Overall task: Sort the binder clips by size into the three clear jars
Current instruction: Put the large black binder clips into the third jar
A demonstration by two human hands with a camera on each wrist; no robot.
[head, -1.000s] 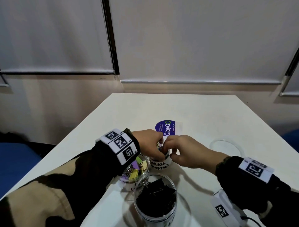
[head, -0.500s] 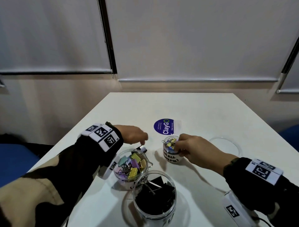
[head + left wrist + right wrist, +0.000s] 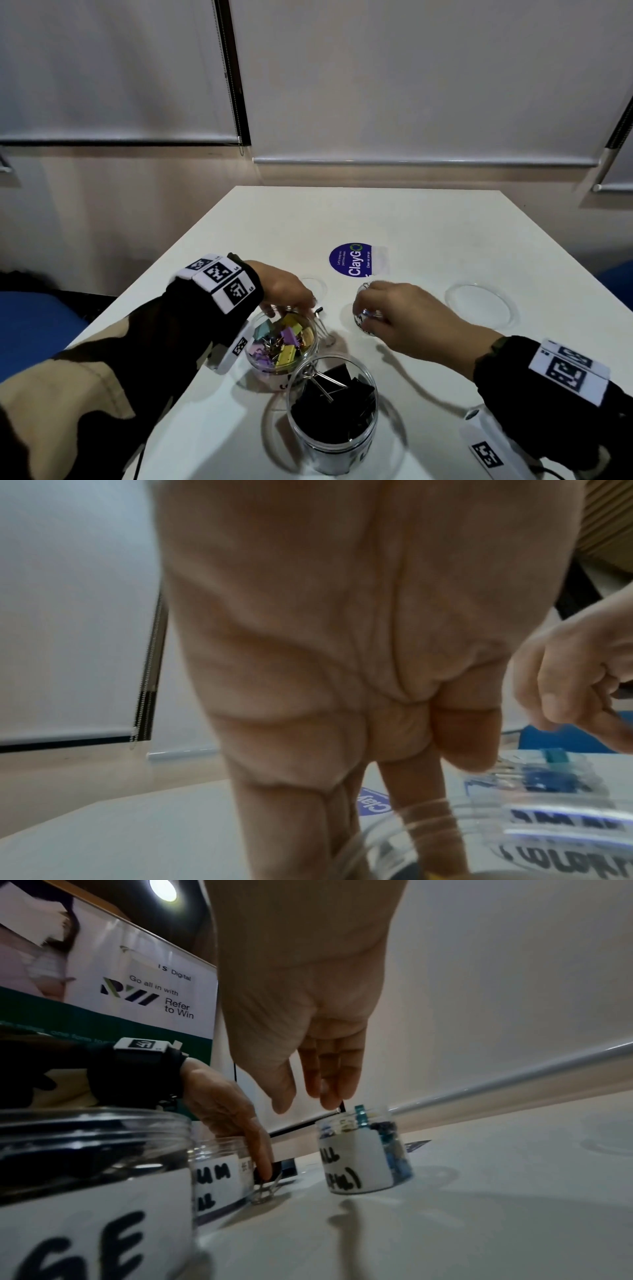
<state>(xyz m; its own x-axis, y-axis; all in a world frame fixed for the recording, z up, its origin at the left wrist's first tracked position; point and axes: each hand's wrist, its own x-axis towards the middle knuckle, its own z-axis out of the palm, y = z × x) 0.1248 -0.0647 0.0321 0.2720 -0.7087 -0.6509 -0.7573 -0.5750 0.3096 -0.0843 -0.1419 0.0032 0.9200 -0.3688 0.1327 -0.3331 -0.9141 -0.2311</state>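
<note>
While the three jars look nearly full, my left hand [image 3: 286, 291] pinches a last black clip [image 3: 272, 1173] beside the medium jar [image 3: 282, 346]; my right hand [image 3: 397, 317] hangs slack, holding nothing, over the small jar [image 3: 363, 1158].

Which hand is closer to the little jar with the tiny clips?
Right. The right hand hovers just over the small jar, fingertips at its rim. The left hand is off to its left, reaching down beside the medium jar.

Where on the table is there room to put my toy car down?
The bare white tabletop beyond the round blue sticker is free, and so is the near left corner beside the large clear jar of black clips. It is crowded around the three jars and both hands.
</note>
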